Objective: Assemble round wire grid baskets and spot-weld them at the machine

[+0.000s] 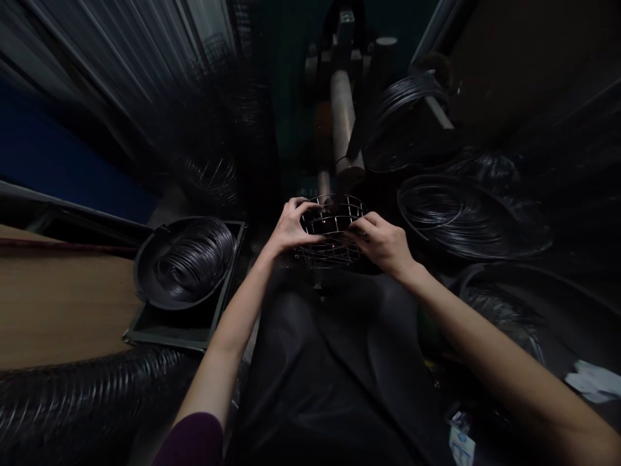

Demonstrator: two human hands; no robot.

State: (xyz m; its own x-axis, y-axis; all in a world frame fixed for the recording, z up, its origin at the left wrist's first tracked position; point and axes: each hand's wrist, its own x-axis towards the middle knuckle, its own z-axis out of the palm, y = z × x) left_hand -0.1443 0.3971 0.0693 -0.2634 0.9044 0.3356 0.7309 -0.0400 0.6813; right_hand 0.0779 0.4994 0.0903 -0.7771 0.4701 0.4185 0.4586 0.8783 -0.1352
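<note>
A round wire cage [332, 226] of bent metal rods sits above my lap, with dark gaps between its rods. My left hand [292, 228] grips its left side, fingers curled over the top rods. My right hand [381, 243] holds the opposite side, fingers resting over the rods. The lower part of the cage is partly hidden by my hands, and small bright glints show among the rods.
A black pan holding a coil of black wire [184, 262] sits on a dark tray to the left, by a wooden tabletop [58, 304]. Further coils of black wire [466, 217] lie right, a ribbed black hose [82, 395] lower left, a metal roller [343, 116] ahead.
</note>
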